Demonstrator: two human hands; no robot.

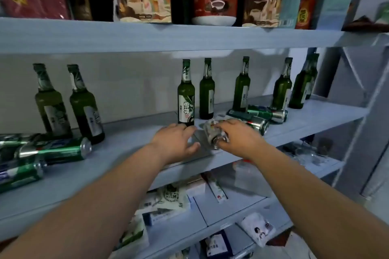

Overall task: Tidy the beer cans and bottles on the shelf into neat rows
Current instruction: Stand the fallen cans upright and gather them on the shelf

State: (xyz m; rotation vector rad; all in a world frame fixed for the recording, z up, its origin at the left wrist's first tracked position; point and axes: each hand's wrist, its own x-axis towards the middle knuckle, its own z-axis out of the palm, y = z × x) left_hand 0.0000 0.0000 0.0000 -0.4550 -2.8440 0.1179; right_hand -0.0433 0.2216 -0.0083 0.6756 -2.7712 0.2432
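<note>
- Step in hand: the pale can (pixel 211 130), lying just right of the labelled bottle (pixel 186 99), is gripped by the right hand (pixel 237 136).
- The left hand (pixel 176 141) is held spread and empty before that bottle's base.
- Next, as judged: the can is to be stood upright.

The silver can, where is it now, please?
Head view, centre: the silver can lies on the middle shelf in the right hand, right of the labelled green bottle.

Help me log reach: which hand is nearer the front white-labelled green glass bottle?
Left. The left hand lies just before the base of the white-labelled green glass bottle; the right hand is farther right, gripping a lying silver can.
</note>
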